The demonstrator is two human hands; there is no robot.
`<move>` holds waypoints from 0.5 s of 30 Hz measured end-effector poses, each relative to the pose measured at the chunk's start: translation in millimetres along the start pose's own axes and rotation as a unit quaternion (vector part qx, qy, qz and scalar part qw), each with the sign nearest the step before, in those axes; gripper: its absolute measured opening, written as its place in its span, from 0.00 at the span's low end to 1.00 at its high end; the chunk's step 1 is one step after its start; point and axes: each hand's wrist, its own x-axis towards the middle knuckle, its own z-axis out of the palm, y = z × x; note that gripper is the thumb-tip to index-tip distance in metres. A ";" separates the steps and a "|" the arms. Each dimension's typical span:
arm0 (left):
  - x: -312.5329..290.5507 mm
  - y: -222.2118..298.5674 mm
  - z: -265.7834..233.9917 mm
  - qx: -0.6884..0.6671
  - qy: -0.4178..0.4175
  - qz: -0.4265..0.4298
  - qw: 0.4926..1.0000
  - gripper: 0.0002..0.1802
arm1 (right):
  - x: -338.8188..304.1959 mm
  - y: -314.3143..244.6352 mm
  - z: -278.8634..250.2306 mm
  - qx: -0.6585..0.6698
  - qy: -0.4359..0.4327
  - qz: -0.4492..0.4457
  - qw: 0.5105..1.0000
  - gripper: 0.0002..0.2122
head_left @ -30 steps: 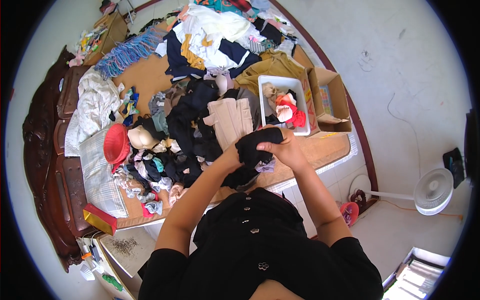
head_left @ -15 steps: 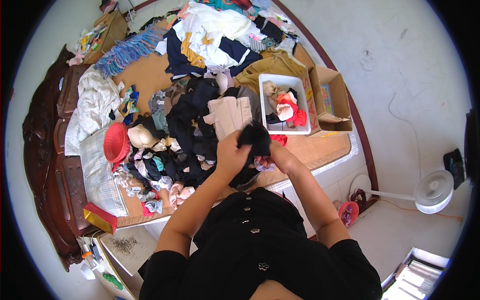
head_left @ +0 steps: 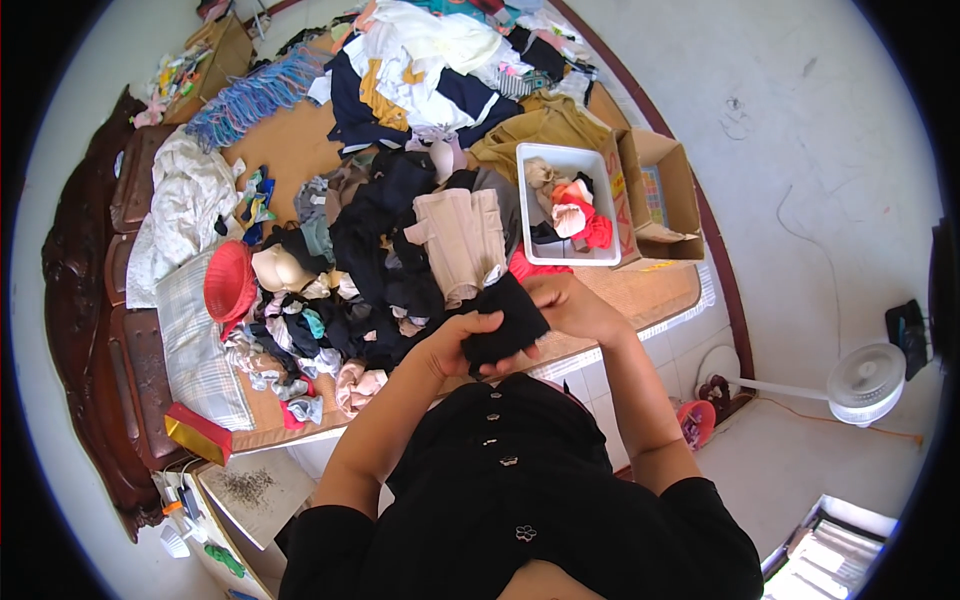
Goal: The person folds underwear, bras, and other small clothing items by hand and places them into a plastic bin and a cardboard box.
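The black folded piece [head_left: 507, 322] is of matt cloth. The white tub [head_left: 576, 259] looks like smooth plastic, the open box [head_left: 682, 195] like matt cardboard. The headboard [head_left: 78, 320] seems of carved, glossy wood; the shirt buttons [head_left: 509, 461] shine like metal.

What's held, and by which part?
Black cloth: left hand grips its left side, thumb on top; right hand at its upper right edge, grip unclear.

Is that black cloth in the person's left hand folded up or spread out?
Folded up: the black cloth forms a compact block with fairly straight edges, small enough for the left hand to hold.
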 end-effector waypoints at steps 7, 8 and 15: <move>34.0 -20.7 -27.4 0.456 0.323 0.332 0.760 0.23 | 8.8 22.3 18.0 -0.096 0.369 0.064 0.922 0.07; 33.2 -21.2 -27.3 0.470 0.327 0.318 0.755 0.27 | 9.5 22.7 22.8 -0.049 0.335 0.046 0.940 0.10; 34.2 -19.9 4.7 0.529 0.445 0.304 0.656 0.34 | 17.3 45.0 36.0 -0.006 0.318 0.054 0.946 0.12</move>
